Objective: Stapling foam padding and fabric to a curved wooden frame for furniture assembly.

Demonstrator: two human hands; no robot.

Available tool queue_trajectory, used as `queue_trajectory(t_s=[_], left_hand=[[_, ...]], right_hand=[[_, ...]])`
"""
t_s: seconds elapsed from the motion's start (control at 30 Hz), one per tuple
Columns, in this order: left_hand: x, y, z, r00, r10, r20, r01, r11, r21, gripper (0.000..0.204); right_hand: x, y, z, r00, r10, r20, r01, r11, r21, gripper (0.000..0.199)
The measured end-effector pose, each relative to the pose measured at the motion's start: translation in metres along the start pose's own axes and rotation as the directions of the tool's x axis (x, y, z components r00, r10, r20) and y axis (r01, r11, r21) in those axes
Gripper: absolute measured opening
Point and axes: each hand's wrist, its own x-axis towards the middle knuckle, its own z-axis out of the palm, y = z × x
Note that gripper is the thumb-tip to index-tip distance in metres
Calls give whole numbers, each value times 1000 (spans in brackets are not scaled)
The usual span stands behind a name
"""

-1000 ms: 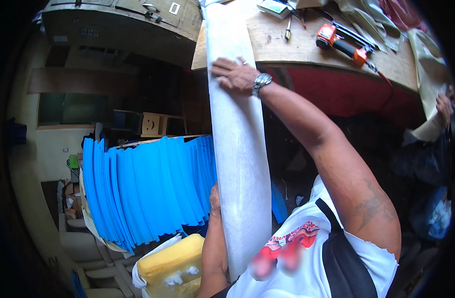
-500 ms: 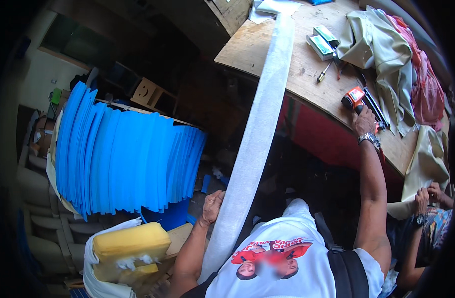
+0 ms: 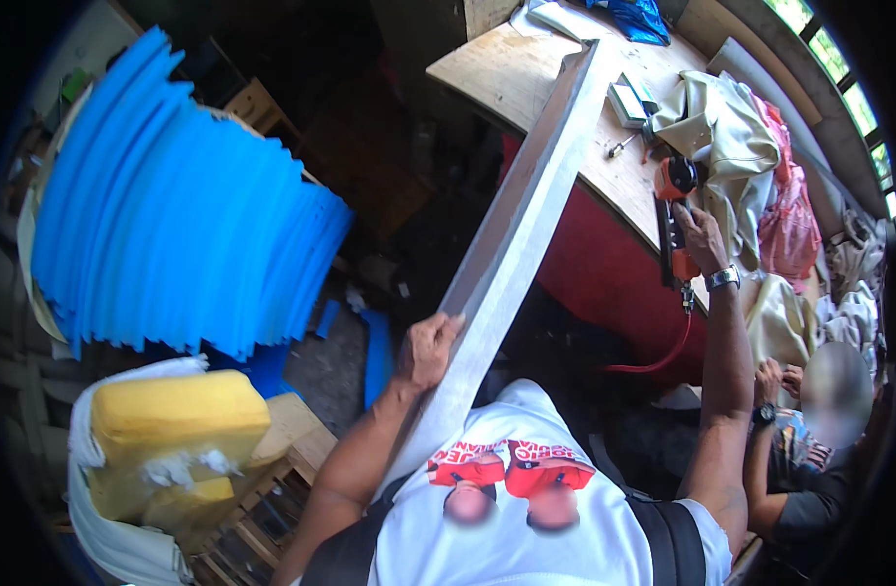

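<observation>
A long pale board (image 3: 522, 225) runs from my chest up onto the wooden workbench (image 3: 512, 73). My left hand (image 3: 426, 349) grips the board's left edge near its lower end. My right hand (image 3: 700, 237), with a wristwatch, rests on an orange and black pneumatic stapler (image 3: 675, 210) lying on the bench near its edge; whether the fingers close around it is unclear. A red air hose (image 3: 663, 352) hangs down from the tool.
Cream and pink cloth (image 3: 751, 166) lies piled on the bench's right side, small tools (image 3: 629, 103) near the board. A stack of blue foam sheets (image 3: 174, 205) stands at left, yellow foam blocks (image 3: 174, 420) below it. Another person (image 3: 810, 439) sits at lower right.
My right hand left the board's top and moved right to the stapler on the bench. My left hand stays on the board, and my view has swung rightward.
</observation>
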Motion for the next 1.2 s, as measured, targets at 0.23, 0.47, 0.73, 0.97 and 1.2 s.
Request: queue_trajectory(t_s=[0.23, 0.47, 0.73, 0.97, 1.2], left_hand=[[-4, -12, -17, 999, 17, -50, -20, 997, -76, 38], [-20, -28, -22, 998, -56, -31, 56, 998, -6, 40], [-35, -20, -28, 992, -113, 49, 114, 993, -18, 36], [-36, -22, -20, 997, -72, 30, 71, 997, 16, 33], [-38, -27, -9, 998, -57, -3, 57, 997, 45, 32]], right_hand=[[-154, -213, -5, 904, -295, 309, 272, 955, 116, 40], [-212, -331, 65, 770, -89, 631, 295, 928, -229, 54], [-231, -358, 106, 756, 66, 652, 294, 855, -427, 66], [-217, -349, 121, 745, 8, 667, 444, 740, -505, 77], [-231, -355, 127, 726, 29, 688, 499, 666, -555, 83]])
